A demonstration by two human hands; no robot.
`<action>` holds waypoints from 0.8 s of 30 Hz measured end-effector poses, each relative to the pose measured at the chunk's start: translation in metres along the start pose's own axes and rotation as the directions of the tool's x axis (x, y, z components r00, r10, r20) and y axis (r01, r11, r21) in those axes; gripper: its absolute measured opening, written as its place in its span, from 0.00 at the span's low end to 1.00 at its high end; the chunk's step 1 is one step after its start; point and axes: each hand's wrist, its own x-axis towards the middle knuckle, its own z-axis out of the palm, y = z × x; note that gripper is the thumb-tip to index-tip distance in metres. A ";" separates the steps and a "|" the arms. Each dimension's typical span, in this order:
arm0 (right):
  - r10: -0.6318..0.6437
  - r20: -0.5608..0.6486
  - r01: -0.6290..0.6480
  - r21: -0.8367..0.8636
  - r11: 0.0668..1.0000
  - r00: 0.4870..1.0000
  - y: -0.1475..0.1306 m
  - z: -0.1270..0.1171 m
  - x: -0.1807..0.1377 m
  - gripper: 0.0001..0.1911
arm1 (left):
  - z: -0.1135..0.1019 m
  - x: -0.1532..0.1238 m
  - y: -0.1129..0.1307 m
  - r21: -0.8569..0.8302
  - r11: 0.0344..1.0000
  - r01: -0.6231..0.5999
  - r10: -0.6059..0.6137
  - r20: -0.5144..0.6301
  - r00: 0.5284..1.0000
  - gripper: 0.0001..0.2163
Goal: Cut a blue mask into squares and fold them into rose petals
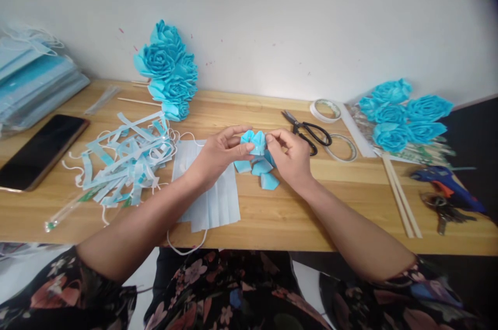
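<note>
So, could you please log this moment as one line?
left hand: holds folded blue piece; right hand: touching its edge; below: loose blue pieces on table; nearby: scissors

A black top [249, 314] — flower-printed in pink, salmon and blue (sleeves [93, 293] too).

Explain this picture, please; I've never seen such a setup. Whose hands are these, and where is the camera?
There's no machine: one person works bare-handed, seen from a head-worn camera looking forward and down. The left hand holds a folded blue piece; the right hand is at its edge. Below are loose blue pieces. On the wooden table lie face masks, a heap of cut strips, scissors, a phone and a glue gun. Blue flowers sit toward the wall, on both sides.
</note>
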 end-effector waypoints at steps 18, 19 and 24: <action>-0.019 0.007 0.019 0.000 1.000 1.000 0.000 0.001 -0.001 0.10 | 0.000 0.001 0.003 0.018 1.000 0.004 -0.003 -0.042 0.999 0.16; -0.017 0.010 0.017 -0.002 1.000 1.000 -0.001 0.001 -0.001 0.09 | 0.000 0.001 0.003 0.023 1.000 0.005 -0.003 -0.045 0.999 0.16; -0.017 0.030 0.018 -0.022 1.000 0.999 -0.001 0.001 -0.001 0.10 | 0.000 0.001 0.003 0.044 0.999 0.000 0.002 -0.041 0.999 0.17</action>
